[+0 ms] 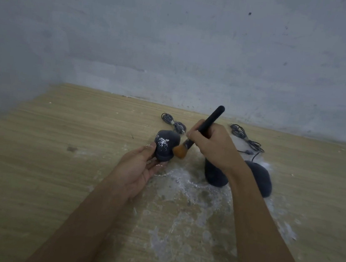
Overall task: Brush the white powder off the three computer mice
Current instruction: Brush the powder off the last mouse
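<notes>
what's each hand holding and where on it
The left hand grips the powdered mouse by its lower end; the right hand grips the brush mid-handle.

Three mice (164,146) (214,174) (261,178), one brush (209,123), two hands (139,168) (213,145), and what look like two coiled cables (172,121) (246,139).

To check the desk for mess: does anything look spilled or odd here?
Yes: white powder lies scattered over the table near the person, and a white patch sits on the mouse that the left hand holds.
</notes>
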The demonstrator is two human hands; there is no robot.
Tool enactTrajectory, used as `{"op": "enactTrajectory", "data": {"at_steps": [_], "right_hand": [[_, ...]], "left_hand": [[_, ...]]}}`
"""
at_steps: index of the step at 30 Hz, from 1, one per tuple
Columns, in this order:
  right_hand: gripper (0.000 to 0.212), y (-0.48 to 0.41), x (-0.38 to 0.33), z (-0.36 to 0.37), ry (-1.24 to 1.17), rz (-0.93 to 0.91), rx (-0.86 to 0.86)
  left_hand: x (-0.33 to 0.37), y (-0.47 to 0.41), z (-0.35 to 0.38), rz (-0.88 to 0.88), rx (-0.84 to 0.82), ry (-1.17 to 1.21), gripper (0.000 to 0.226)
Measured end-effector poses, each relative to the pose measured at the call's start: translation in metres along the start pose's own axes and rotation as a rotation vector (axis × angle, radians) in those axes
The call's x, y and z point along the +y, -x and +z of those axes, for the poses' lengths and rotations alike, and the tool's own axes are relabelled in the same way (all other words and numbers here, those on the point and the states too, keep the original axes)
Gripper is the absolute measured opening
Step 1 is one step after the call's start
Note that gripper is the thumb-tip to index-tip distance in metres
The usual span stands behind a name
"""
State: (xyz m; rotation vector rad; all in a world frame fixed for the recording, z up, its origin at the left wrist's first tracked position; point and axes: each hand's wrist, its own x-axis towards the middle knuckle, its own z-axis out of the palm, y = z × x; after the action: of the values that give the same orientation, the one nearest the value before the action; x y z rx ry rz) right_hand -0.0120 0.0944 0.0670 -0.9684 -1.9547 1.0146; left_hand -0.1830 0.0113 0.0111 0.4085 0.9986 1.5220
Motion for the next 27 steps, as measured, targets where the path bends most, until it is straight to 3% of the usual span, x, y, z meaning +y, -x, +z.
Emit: {"op": "enactTrajectory", "data": {"at_steps": [4,9,13,17,21,25,27], "right_hand": [[0.01,-0.004,-0.004,0.006,-0.029,-0.085,0.165],[0.013,-0.002,-0.001,0.008,0.009,-0.055,0.006],[0.014,-0.002,-0.006,0.005,-0.007,-0.094,0.086],[0.013,0.002,-0.007,0.003,0.047,-0.024,-0.121],[0.013,0.001,-0.01,0.003,-0.003,-0.085,0.023],[0.014,0.004,-0.012,0.002,0.072,-0.021,-0.164],[0.015,0.003,-0.012,0.004,0.023,-0.025,-0.078]], "left_hand": [[-0.001,-0.001,0.0,0.005,-0.024,-0.029,0.023],[-0.002,-0.001,0.0,-0.003,-0.03,-0.036,0.026],[-0.002,-0.003,-0.002,0.007,-0.038,-0.027,0.028],[-0.003,-0.004,-0.004,0.005,-0.027,-0.029,0.026],[-0.002,-0.005,-0.005,0.024,-0.026,-0.003,0.023],[-0.002,-0.004,-0.006,0.026,-0.025,-0.005,0.023],[-0.002,-0.003,-0.004,0.025,-0.019,-0.013,0.023]]}}
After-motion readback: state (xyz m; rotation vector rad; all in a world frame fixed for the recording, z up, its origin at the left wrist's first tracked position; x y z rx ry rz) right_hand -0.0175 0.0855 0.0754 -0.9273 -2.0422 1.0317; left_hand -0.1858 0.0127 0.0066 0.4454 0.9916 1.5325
